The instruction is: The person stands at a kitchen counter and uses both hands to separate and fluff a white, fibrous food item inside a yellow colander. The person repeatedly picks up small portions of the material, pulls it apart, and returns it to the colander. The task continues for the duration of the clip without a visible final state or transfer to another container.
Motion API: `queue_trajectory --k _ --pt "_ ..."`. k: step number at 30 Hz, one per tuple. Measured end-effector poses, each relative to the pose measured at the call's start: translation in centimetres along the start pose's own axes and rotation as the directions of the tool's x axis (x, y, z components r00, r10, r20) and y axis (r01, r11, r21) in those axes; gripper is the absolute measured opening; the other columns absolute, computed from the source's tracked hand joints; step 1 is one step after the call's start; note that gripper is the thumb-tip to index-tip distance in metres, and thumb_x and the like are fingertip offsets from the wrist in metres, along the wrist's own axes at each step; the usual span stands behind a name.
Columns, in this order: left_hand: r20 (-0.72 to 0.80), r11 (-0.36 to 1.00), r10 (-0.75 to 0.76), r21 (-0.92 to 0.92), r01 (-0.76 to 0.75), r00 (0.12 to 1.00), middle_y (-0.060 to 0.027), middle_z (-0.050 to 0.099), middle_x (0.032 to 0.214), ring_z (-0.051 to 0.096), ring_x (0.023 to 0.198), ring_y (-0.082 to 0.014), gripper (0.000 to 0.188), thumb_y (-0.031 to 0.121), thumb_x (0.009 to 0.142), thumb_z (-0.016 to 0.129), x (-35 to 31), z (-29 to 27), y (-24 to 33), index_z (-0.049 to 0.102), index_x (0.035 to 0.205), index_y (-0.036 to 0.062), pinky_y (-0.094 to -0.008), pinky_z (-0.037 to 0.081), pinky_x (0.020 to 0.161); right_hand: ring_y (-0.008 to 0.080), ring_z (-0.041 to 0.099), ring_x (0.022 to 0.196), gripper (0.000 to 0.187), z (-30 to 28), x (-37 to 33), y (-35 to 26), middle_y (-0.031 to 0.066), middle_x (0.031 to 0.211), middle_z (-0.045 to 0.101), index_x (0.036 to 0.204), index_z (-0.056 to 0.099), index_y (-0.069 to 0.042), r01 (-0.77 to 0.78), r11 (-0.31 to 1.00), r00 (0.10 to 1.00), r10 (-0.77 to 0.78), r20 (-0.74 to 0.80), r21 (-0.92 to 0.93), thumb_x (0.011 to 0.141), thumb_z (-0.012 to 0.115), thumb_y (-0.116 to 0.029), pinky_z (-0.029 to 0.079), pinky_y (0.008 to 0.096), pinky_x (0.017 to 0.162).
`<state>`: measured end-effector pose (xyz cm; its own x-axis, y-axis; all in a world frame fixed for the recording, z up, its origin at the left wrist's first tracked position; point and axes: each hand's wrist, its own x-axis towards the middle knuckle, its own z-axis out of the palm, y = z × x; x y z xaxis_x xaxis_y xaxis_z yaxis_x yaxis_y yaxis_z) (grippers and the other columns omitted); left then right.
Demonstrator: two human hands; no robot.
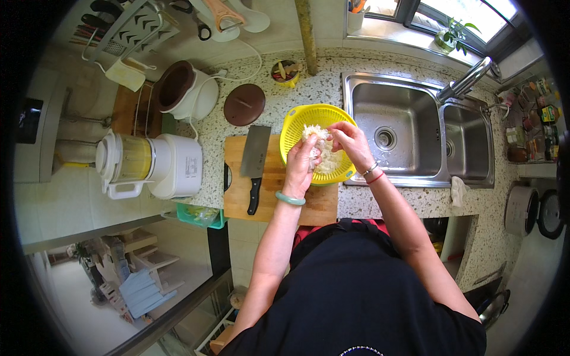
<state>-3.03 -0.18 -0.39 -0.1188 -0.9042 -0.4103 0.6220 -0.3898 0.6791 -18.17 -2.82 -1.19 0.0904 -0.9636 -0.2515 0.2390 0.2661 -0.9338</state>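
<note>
Over the yellow colander (287, 123), my left hand (300, 168) is closed around a white, frilly piece of cauliflower (313, 131). My right hand (354, 145) comes in from the other side, its fingertips pinched at the edge of that piece. Small white florets (329, 160) lie in the colander below, partly hidden by my hands. The colander rests partly on a wooden cutting board (237, 204). To the left of my left hand, a cleaver (256, 153) lies on the board, its black handle toward me.
A double steel sink (398, 113) with a faucet (466, 80) is at right. Leftward stand a blender (151, 163), a white pot with brown interior (190, 92) and a round brown lid (244, 104). A small yellow bowl (286, 74) of scraps sits behind; a green bin (202, 216) hangs below the counter edge.
</note>
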Motion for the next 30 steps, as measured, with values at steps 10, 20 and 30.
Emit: queue_trajectory --k 10,20,30 --pt "0.005 0.989 -0.018 0.145 0.017 1.000 0.0056 0.059 0.079 0.049 0.062 -0.0019 0.017 0.021 0.088 0.066 0.3 0.1 -0.1 0.064 0.102 0.0106 -0.0166 0.040 0.052 0.0096 0.060 0.064 0.018 0.2 0.0 -0.5 0.0066 0.074 0.065 0.084 0.062 0.003 0.217 0.848 0.972 -0.232 0.031 -0.483 0.081 0.068 -0.014 0.050 0.0257 0.060" --pt "-0.030 0.997 -0.008 0.070 0.010 1.000 0.0043 0.060 0.081 0.049 0.062 -0.0019 0.017 0.018 0.088 0.066 0.1 -0.4 -0.1 0.064 0.102 0.0084 -0.0166 0.039 0.052 0.0100 0.062 0.067 0.009 0.5 0.5 0.6 0.0048 0.076 0.065 0.085 0.061 0.003 0.114 0.977 0.993 -0.115 0.006 -0.182 0.081 0.063 -0.006 0.051 0.0231 0.060" --pt "-0.104 0.992 0.082 0.102 -0.071 0.991 0.0051 0.059 0.078 0.050 0.062 -0.0021 0.016 0.020 0.088 0.068 0.0 -0.5 -0.3 0.065 0.100 0.0093 -0.0168 0.042 0.053 0.0074 0.057 0.065 0.022 0.5 0.1 -0.1 0.0024 0.079 0.063 0.094 0.063 0.002 0.059 0.987 0.998 -0.059 0.002 -0.150 0.088 0.065 -0.019 0.049 0.0216 0.059"
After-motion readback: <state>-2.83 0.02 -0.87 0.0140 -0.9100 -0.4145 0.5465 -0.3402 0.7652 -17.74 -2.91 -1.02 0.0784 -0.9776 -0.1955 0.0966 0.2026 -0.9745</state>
